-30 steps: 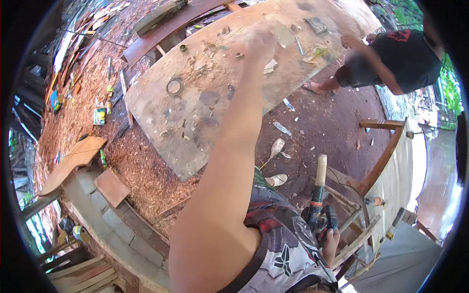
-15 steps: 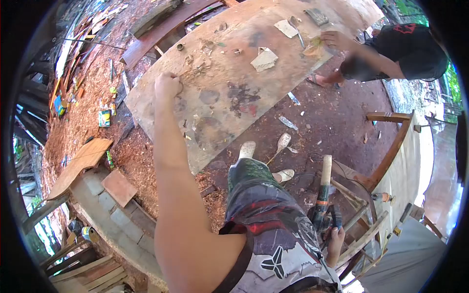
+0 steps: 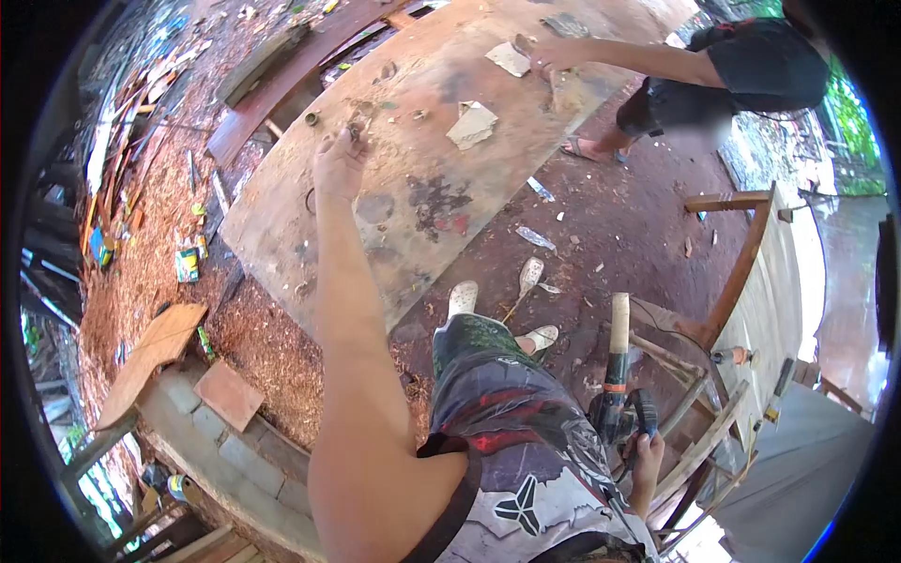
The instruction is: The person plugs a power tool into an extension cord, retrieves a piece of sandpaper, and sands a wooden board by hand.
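Pale brown wood forms one broad board [image 3: 272, 230], set slantwise, with one corner pointing down toward the wearer. Over its left part reaches the left hand [image 3: 340, 169], fingers bent, close to one small dark scrap [image 3: 354, 130]; whether the fingers grip it cannot be told. One small cup [image 3: 312, 119] stands just beside these fingers. Two pale flat pieces [image 3: 471, 126] lie farther along the board, apart from each other. One hand [image 3: 556, 54] of a second person [image 3: 770, 68] is just beside the farther piece; contact cannot be told.

The right hand [image 3: 646, 455] is closed around the handle of one power tool [image 3: 614, 402], held at the wearer's right side, well apart from the board. One pale tube [image 3: 620, 324] extends from it, pointing away from the wearer.

Edges and room: between the board's right edge and one wooden frame [image 3: 743, 267] lies a wide stretch of dark ground [image 3: 638, 220], with two light strips of litter [image 3: 541, 190] near the board. Room is narrow at the power tool, where the frame's rails stand close. Wood shavings [image 3: 272, 371] border the board's lower left edge, reaching a row of grey blocks [image 3: 239, 455] that carries one reddish tile [image 3: 230, 391].
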Tool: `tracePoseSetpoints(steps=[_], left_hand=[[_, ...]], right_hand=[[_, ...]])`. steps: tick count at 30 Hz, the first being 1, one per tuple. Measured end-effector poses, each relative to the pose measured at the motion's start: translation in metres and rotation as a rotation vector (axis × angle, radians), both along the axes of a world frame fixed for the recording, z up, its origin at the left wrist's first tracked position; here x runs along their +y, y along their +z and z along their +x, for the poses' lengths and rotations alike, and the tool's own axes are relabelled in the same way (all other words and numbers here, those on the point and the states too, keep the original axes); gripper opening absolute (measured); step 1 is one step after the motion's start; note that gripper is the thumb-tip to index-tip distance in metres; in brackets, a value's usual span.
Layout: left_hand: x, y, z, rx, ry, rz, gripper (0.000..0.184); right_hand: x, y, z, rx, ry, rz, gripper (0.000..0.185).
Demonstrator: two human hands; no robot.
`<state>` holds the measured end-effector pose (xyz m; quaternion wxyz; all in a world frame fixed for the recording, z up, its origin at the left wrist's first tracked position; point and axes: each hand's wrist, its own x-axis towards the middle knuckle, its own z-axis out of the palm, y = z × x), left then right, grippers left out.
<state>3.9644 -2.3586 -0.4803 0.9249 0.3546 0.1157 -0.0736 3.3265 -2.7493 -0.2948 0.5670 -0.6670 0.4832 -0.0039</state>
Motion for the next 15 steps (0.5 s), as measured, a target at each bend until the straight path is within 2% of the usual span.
tracePoseSetpoints(steps=[2, 4, 6, 8, 10, 12, 15], left_hand=[[-0.037, -0.007, 0.006, 0.015, -0.026, 0.035, 0.01], [-0.089, -0.019, 0.02, 0.125, -0.303, 0.871, 0.016], [-0.157, -0.004, 0.019, 0.045, -0.137, 0.903, 0.025], [-0.218, -0.051, 0.055, -0.166, -0.087, 0.763, 0.029], [-0.237, 0.025, 0.036, -0.223, -0.259, 1.297, 0.033], [-0.265, -0.018, 0.038, -0.287, -0.229, 1.27, 0.035], [-0.25, 0.047, -0.032, -0.276, -0.29, 1.288, 0.032]], right_hand=[[0.008, 0.001, 0.0, 0.0, -0.027, -0.008, 0.054], [0.014, -0.002, -0.003, 0.024, -0.042, -0.016, 0.053], [0.018, -0.004, -0.001, 0.026, -0.052, -0.021, 0.053], [0.019, -0.006, -0.003, 0.044, -0.041, -0.019, 0.053], [0.019, -0.011, -0.011, 0.049, -0.037, -0.036, 0.053], [0.022, -0.007, -0.01, 0.059, -0.034, -0.027, 0.053], [0.022, -0.013, -0.017, 0.046, -0.057, -0.023, 0.053]])
